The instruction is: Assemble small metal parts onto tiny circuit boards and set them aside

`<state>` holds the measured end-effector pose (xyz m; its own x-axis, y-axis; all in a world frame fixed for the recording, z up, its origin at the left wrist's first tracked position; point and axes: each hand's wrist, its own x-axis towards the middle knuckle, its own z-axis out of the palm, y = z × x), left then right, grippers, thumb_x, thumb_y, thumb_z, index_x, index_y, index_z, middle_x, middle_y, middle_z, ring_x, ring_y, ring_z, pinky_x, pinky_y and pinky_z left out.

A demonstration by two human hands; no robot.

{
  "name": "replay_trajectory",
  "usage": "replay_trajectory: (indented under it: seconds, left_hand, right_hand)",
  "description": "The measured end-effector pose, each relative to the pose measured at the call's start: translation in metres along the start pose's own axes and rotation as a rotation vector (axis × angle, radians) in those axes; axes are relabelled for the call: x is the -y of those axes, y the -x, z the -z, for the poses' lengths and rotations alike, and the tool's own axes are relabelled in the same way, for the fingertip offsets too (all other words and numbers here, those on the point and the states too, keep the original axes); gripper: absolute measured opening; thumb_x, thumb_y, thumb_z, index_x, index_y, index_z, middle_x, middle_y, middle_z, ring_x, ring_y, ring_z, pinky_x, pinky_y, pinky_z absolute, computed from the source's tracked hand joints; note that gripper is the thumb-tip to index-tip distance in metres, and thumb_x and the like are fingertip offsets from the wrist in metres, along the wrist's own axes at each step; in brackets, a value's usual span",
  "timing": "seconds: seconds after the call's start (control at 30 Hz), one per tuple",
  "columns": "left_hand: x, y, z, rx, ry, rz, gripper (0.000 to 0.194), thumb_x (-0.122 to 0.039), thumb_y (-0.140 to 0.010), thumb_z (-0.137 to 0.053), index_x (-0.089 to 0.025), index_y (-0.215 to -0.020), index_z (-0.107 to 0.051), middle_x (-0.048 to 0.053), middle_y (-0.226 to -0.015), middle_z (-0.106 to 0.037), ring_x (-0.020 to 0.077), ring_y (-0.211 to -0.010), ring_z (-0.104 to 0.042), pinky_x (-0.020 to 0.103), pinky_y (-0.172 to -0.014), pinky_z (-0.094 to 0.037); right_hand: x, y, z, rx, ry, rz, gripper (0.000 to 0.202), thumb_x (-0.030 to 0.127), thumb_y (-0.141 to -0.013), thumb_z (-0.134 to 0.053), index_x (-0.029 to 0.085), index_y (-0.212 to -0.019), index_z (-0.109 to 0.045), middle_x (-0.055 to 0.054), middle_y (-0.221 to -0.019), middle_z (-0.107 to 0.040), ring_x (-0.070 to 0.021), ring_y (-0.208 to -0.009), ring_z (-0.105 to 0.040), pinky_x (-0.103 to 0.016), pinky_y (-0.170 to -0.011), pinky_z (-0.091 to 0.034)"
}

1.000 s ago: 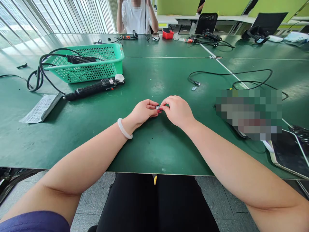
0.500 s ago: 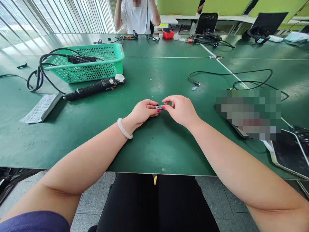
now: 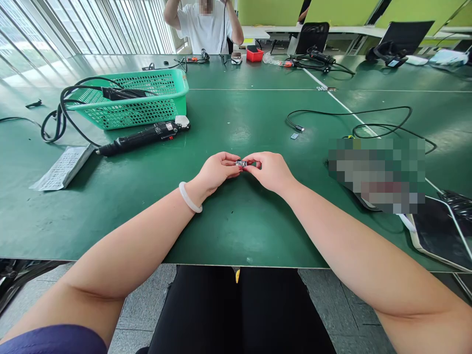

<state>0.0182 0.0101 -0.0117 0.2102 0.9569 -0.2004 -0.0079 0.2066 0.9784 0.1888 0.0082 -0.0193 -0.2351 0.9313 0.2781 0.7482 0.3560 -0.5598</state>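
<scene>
Between my two hands, just above the green table (image 3: 228, 221), is a small black-and-silver part (image 3: 241, 163), too small to name exactly. My left hand (image 3: 218, 169) pinches its left end between thumb and fingers. The fingertips of my right hand (image 3: 269, 169) are closed on its right end. Beyond my right hand lie a cable plug (image 3: 300, 129) and a tiny pale card-like piece (image 3: 294, 136) on the table.
A green mesh basket (image 3: 129, 115) with a black cable stands at left, a black electric screwdriver (image 3: 140, 139) and a paper pad (image 3: 62, 169) before it. At right are a blurred-out item (image 3: 376, 177) and a tablet (image 3: 442, 231). A person (image 3: 206, 27) is across the table.
My right hand's fingers have come in to the left and closed on the small part. The view has shifted slightly. My left hand keeps its pinch.
</scene>
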Motion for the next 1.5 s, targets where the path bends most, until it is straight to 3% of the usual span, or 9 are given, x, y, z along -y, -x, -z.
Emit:
replay_trajectory:
  seconds: [0.33, 0.77, 1.1, 1.5]
  left_hand:
    - [0.000, 0.001, -0.003, -0.039, -0.010, 0.001, 0.015, -0.007, -0.078, -0.070, -0.013, -0.087, -0.059, 0.003, -0.075, -0.069, 0.0109, -0.072, -0.066, 0.031, -0.083, -0.053]
    - [0.001, 0.000, -0.002, -0.042, -0.040, -0.008, 0.019, -0.005, -0.077, -0.070, -0.011, -0.091, -0.059, 0.002, -0.074, -0.069, 0.0100, -0.071, -0.066, 0.029, -0.080, -0.053]
    - [0.002, -0.003, -0.001, -0.083, -0.229, -0.128, 0.026, -0.004, -0.068, -0.073, -0.013, -0.089, -0.060, 0.003, -0.081, -0.070, 0.0112, -0.071, -0.064, 0.029, -0.077, -0.051]
    - [0.003, -0.009, -0.002, -0.109, -0.323, -0.177, 0.022, -0.006, -0.071, -0.069, -0.015, -0.089, -0.060, 0.006, -0.088, -0.071, 0.0132, -0.076, -0.065, 0.028, -0.075, -0.051]
  right_hand:
    - [0.003, 0.002, -0.002, 0.001, 0.095, 0.052, 0.022, 0.025, -0.086, -0.058, 0.022, -0.098, -0.076, -0.006, -0.085, -0.072, -0.0211, -0.084, -0.061, -0.034, -0.072, -0.044]
    - [0.003, 0.001, -0.002, 0.006, 0.100, 0.046, 0.022, 0.026, -0.087, -0.058, 0.021, -0.099, -0.076, -0.005, -0.080, -0.069, -0.0199, -0.080, -0.058, -0.032, -0.070, -0.042]
    - [0.000, -0.003, -0.005, -0.027, 0.100, 0.058, 0.020, 0.022, -0.086, -0.061, 0.021, -0.100, -0.075, -0.005, -0.084, -0.071, -0.0203, -0.082, -0.059, -0.033, -0.071, -0.043]
    - [-0.004, -0.006, -0.007, -0.062, 0.092, 0.054, 0.019, 0.021, -0.086, -0.061, 0.022, -0.099, -0.074, -0.004, -0.091, -0.074, -0.0207, -0.085, -0.061, -0.034, -0.072, -0.044]
